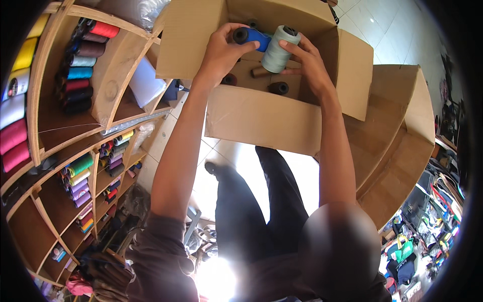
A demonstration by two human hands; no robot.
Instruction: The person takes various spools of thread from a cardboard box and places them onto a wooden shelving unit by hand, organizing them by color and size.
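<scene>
Both my hands are over an open cardboard box. My left hand is closed round a blue thread spool with a dark end, lying on its side. My right hand grips a pale grey-green thread spool, tilted, its dark top end upward. The two spools are side by side, close together. Below them in the box lie a brown spool, a dark spool and a dark red one, partly hidden by the box's near wall.
At left stands a wooden shelf with compartments of coloured thread spools. A second cardboard box sits right of the first. Cluttered goods fill the lower right. White floor tiles show behind the box.
</scene>
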